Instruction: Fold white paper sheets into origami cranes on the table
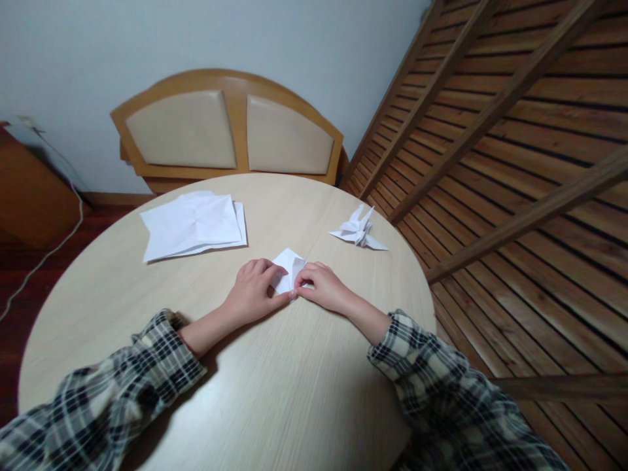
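Just below frame centre, the left hand point(255, 288) — thumb and finger parted — steadies the folded paper point(291, 261) as the right hand point(324, 285) pinches its lower corner, seemingly mid-fold, next needing a firm crease.

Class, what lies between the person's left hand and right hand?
In the head view, a small folded white paper lies between the left hand and the right hand, both touching it.
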The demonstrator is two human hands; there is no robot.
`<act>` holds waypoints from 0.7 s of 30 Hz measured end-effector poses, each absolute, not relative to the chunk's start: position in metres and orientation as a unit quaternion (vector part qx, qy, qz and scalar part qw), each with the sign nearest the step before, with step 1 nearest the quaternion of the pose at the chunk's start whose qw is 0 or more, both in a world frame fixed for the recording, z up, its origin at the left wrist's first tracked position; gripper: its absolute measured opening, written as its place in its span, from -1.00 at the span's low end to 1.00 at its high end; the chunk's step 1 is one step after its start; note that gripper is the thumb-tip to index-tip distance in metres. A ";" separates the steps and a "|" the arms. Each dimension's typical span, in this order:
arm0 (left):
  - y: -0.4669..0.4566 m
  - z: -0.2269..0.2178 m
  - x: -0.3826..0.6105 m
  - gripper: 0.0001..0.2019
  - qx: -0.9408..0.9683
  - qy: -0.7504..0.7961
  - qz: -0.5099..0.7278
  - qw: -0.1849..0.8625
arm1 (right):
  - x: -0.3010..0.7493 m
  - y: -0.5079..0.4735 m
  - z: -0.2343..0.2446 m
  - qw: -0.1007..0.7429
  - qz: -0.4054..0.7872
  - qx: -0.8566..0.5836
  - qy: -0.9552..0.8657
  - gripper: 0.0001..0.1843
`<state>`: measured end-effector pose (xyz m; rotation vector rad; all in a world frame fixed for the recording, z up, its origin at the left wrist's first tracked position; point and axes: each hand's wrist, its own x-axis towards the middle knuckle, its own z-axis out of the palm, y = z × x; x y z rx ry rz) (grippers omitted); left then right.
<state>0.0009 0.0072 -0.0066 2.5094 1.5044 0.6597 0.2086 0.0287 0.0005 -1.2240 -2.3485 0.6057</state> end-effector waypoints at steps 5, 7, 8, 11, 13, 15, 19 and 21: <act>0.008 -0.008 0.003 -0.47 0.835 0.504 0.212 0.063 | 0.208 0.028 0.002 0.214 0.220 -0.440 -0.844 -0.93; 0.007 -0.008 0.003 -0.48 0.833 0.507 0.211 0.063 | 0.208 0.028 0.002 0.219 0.224 -0.437 -0.843 -0.94; 0.007 -0.008 0.004 -0.49 0.833 0.508 0.210 0.063 | 0.208 0.028 0.002 0.222 0.225 -0.437 -0.842 -0.95; 0.006 -0.009 0.005 -0.49 0.833 0.509 0.208 0.061 | 0.207 0.028 0.002 0.228 0.224 -0.442 -0.838 -0.94; 0.005 -0.009 0.005 -0.47 0.834 0.509 0.204 0.055 | 0.207 0.028 0.001 0.230 0.222 -0.443 -0.838 -0.95; 0.005 -0.009 0.005 -0.43 0.837 0.506 0.202 0.049 | 0.208 0.028 0.000 0.233 0.217 -0.442 -0.839 -0.94; 0.004 -0.007 0.006 -0.34 0.845 0.495 0.198 0.044 | 0.211 0.025 0.000 0.237 0.188 -0.449 -0.841 -0.84; 0.003 -0.006 0.006 -0.34 0.848 0.492 0.194 0.043 | 0.211 0.023 0.000 0.239 0.177 -0.454 -0.840 -0.77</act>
